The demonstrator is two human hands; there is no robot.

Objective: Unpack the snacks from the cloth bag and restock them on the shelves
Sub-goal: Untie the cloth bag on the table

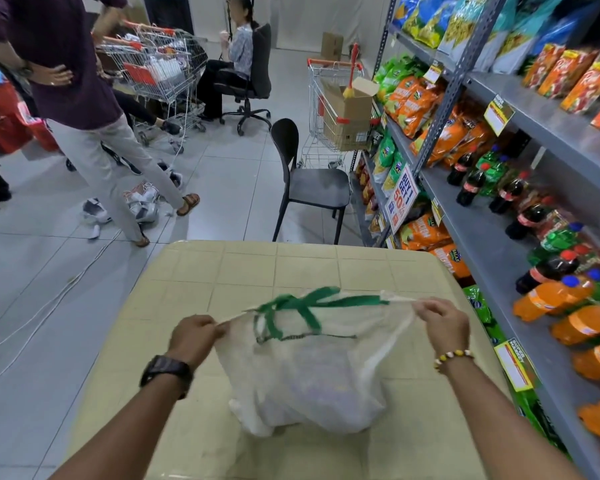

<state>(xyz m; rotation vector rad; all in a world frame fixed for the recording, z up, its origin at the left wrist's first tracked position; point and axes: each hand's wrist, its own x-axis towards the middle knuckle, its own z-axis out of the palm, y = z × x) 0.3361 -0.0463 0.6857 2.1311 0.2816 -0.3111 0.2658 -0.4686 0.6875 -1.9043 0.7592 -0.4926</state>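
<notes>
A white cloth bag (309,372) with green handles (302,304) sits on the beige table (222,271) in front of me. My left hand (196,336) pinches the bag's left rim, and my right hand (445,323) pinches the right rim, with the mouth stretched between them. The bag bulges, but its contents are hidden by the cloth. The grey metal shelves (492,251) run along the right, stocked with orange and green snack bags (413,105) and soda bottles (555,296).
A black chair (309,181) stands beyond the table. A shopping cart (336,112) with cardboard boxes is by the shelf's far end. A standing person (80,91) is at the left, a seated person (236,57) farther back, cables and white bags on the floor.
</notes>
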